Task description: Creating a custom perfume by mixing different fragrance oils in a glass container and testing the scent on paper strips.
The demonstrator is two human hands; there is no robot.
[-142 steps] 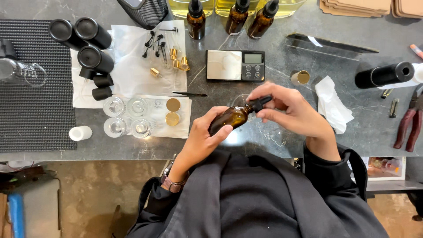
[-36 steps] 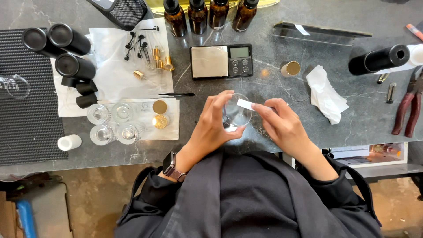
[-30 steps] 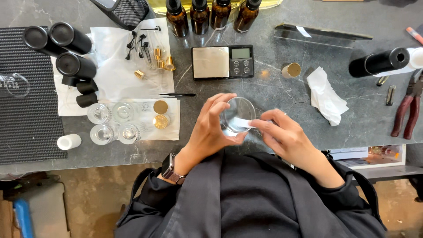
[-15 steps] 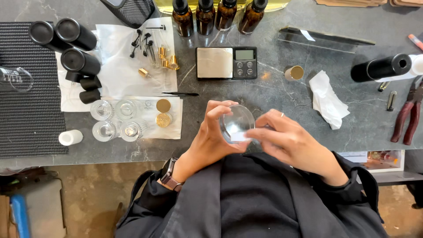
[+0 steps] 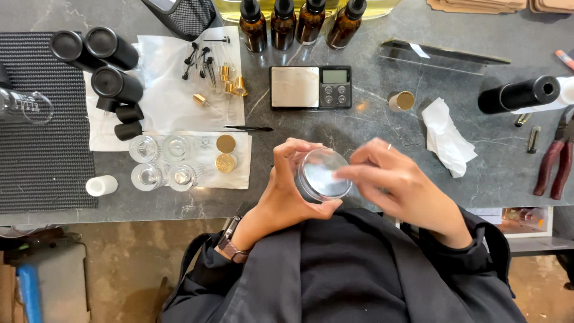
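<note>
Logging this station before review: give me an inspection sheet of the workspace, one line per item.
Surface: dark stone-look table, black ribbed mat at left.
Job's things: clear glass jar held above the table edge.
Clutter: four amber bottles, small scale, black tubes, small glass jars on white paper, gold cap, crumpled tissue, red-handled pliers.
Grips: left hand closed round the jar; right hand fingertips at its mouth, blurred.
Cables: nothing seen.
Surroundings: worn concrete floor below the table.
</note>
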